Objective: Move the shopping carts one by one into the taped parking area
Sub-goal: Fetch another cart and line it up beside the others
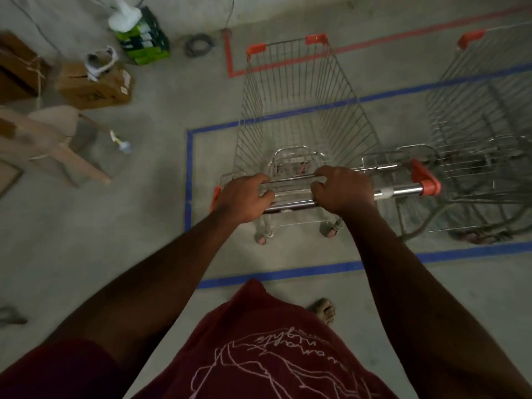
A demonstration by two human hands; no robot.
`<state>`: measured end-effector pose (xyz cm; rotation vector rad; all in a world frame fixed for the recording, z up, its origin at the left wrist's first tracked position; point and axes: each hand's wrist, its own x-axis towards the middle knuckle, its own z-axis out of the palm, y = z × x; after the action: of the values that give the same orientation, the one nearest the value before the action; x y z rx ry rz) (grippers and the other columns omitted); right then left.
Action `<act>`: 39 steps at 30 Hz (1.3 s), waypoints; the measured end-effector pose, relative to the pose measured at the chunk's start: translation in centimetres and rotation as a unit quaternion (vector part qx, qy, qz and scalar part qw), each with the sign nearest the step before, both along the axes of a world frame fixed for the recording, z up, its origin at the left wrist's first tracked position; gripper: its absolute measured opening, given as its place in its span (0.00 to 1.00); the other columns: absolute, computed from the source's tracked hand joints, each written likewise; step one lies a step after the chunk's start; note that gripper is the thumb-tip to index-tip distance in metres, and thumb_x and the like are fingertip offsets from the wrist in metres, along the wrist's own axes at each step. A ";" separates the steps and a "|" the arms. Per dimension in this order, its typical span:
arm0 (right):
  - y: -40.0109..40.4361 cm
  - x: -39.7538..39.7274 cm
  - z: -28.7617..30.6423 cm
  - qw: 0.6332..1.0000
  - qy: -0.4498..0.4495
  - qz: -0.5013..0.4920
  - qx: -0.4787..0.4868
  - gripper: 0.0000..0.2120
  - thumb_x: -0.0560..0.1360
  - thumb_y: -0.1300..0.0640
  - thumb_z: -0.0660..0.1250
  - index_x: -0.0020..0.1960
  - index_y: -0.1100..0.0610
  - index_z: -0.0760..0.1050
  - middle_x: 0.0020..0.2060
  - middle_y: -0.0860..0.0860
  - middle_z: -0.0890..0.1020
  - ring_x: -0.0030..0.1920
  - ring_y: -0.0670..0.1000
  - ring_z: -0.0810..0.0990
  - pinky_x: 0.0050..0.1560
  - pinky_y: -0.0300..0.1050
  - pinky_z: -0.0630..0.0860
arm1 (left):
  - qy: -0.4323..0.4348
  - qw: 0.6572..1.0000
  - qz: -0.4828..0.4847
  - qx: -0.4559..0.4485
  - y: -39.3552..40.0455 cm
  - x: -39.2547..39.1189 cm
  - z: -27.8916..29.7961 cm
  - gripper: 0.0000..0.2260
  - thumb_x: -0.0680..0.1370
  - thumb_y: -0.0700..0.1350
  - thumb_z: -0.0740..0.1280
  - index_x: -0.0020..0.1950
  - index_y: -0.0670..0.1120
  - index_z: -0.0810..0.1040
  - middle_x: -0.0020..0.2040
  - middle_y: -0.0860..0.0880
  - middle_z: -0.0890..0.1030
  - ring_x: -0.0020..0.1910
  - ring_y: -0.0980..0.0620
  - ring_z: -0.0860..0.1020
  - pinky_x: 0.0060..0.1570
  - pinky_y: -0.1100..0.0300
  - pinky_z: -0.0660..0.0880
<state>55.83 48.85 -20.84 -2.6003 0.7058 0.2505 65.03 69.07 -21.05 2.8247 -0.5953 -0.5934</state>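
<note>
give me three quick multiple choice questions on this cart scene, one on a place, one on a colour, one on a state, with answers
1. Where is the second cart?
A. right of the held cart
B. left of it
C. nested inside it

2. What colour is the tape rectangle around the held cart's rear wheels?
A. yellow
B. blue
C. green

3. How is the handle held?
A. one hand
B. both hands
C. untouched

Answers: 1 A, it stands to the right. 2 B, blue lines frame the wheels. 3 B, left hand and right hand both curl round the bar.

shirt [273,355] | white cursive print, upside down, unreadable || cardboard box [95,87] | marking too blurred
</note>
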 end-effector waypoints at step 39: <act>-20.6 -5.0 -0.2 0.979 0.074 0.151 0.112 0.33 0.80 0.37 0.64 0.80 0.52 0.65 0.77 0.55 0.71 0.76 0.58 0.70 0.72 0.55 0.70 | -0.007 0.997 0.059 -0.058 -17.8 -5.2 -1.9 0.30 0.71 0.69 0.58 0.63 0.52 0.78 0.57 0.48 0.85 0.56 0.45 0.82 0.57 0.47 0.78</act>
<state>50.82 28.29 -21.02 -2.4779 0.3042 0.5859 59.82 51.31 -22.91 2.7341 -0.4454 -0.4994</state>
